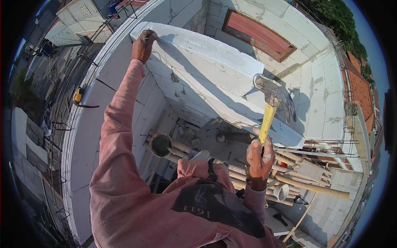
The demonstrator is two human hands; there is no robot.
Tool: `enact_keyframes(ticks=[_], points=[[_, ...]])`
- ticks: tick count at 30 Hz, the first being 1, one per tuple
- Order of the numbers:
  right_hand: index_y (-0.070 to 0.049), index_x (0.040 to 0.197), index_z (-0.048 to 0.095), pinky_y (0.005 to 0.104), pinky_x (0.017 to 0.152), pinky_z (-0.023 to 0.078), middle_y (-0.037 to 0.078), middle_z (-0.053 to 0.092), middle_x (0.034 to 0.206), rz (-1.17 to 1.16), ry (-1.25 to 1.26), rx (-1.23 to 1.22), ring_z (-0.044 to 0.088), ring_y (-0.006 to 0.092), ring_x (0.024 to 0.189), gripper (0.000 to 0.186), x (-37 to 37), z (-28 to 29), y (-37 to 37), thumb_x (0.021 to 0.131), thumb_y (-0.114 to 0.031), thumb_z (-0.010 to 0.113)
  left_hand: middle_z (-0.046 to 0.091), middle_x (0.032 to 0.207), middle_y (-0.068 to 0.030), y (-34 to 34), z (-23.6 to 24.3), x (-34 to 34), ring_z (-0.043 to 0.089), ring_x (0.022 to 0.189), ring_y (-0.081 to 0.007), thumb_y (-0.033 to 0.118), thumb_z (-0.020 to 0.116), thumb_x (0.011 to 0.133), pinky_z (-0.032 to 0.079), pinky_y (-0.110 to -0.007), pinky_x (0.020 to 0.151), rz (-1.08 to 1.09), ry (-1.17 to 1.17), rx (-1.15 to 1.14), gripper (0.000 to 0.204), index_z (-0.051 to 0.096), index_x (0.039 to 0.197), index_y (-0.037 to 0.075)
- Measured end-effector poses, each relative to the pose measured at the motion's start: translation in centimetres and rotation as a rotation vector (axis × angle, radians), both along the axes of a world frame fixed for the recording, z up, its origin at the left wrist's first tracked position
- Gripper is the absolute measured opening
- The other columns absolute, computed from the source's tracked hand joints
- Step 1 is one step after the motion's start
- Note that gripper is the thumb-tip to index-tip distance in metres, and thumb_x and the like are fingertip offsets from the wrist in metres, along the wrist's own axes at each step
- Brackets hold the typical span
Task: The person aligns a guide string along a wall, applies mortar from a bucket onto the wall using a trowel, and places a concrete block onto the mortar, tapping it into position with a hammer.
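Observation:
My right hand [259,160] is wrapped round the yellow handle of a claw hammer [269,97]. The hammer's grey metal head points up, over the right end of a pale block wall. My left arm reaches far forward. At its end my left hand [144,44] is closed at the left corner of the wall's white top course [202,49], with the fingertips pinched together. Whether something small sits between them is too hard to make out. Shadows of my arm and the hammer fall across the pale blocks.
Bamboo poles [314,188] form a scaffold below, with a round mortar bucket [161,144] and a white pail [281,192] on it. A yellow tape measure [77,96] lies on the left wall's outer side, near protruding steel bars. A reddish framed panel [258,35] is set in the far wall.

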State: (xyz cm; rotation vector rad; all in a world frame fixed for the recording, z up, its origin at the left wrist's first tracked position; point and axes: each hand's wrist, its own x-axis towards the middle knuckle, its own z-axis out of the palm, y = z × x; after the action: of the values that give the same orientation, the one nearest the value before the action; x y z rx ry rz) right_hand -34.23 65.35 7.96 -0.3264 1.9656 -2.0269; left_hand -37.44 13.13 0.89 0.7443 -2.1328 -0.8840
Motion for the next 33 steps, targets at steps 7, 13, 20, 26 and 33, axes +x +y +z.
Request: enact_keyframes(ticks=[7, 13, 20, 26, 33], points=[[-0.002, 0.131, 0.059, 0.0178, 0.053, 0.028, -0.007, 0.051, 0.079, 0.092, 0.02, 0.164, 0.036, -0.0004, 0.059, 0.036, 0.1, 1.6, -2.5, 0.1, -0.021, 0.062, 0.072, 0.091, -0.0181, 0.0, -0.9, 1.0, 0.068, 0.09, -0.0419, 0.039, 0.056, 0.098, 0.051, -0.048, 0.08, 0.079, -0.137, -0.256, 0.03, 0.063, 0.107, 0.012], [0.0, 0.129, 0.06, 0.0191, 0.053, 0.031, -0.005, 0.054, 0.078, 0.155, 0.014, 0.254, 0.038, 0.0014, 0.059, 0.036, 0.2, 1.6, -3.6, 0.1, -0.022, 0.061, 0.072, 0.095, -0.0182, -0.2, -1.6, 1.6, 0.067, 0.091, -0.042, 0.044, 0.053, 0.098, 0.051, -0.048, 0.081, 0.067, -0.124, -0.239, 0.034, 0.063, 0.112, 0.015], [0.011, 0.124, 0.056, 0.0409, 0.074, 0.054, 0.028, 0.068, 0.098, 0.225, 0.357, 0.311, 0.068, 0.037, 0.083, 0.046, 0.0, -0.8, -4.8, 0.095, -0.022, 0.07, 0.073, 0.111, -0.0087, -1.4, -2.0, 0.5, 0.069, 0.098, -0.0379, 0.048, 0.051, 0.099, 0.052, -0.046, 0.083, 0.105, -0.213, -0.277, 0.038, 0.065, 0.117, 0.017], [0.007, 0.123, 0.057, 0.0415, 0.065, 0.052, 0.026, 0.067, 0.098, 0.192, 0.522, 0.122, 0.067, 0.0372, 0.073, 0.044, 0.5, -1.5, -4.2, 0.095, -0.024, 0.069, 0.072, 0.115, -0.0083, -4.8, -3.5, 0.2, 0.066, 0.11, -0.0326, 0.051, 0.049, 0.099, 0.048, -0.043, 0.092, 0.039, -0.211, -0.238, 0.045, 0.065, 0.124, 0.017], [0.009, 0.125, 0.054, 0.0431, 0.065, 0.051, 0.027, 0.066, 0.099, 0.146, 0.572, 0.231, 0.066, 0.0385, 0.076, 0.046, -0.2, -2.3, -3.0, 0.098, -0.026, 0.065, 0.072, 0.115, -0.0097, -4.0, -3.5, -1.6, 0.066, 0.109, -0.0354, 0.054, 0.047, 0.1, 0.048, -0.044, 0.091, 0.077, -0.292, -0.29, 0.045, 0.064, 0.123, 0.02]])
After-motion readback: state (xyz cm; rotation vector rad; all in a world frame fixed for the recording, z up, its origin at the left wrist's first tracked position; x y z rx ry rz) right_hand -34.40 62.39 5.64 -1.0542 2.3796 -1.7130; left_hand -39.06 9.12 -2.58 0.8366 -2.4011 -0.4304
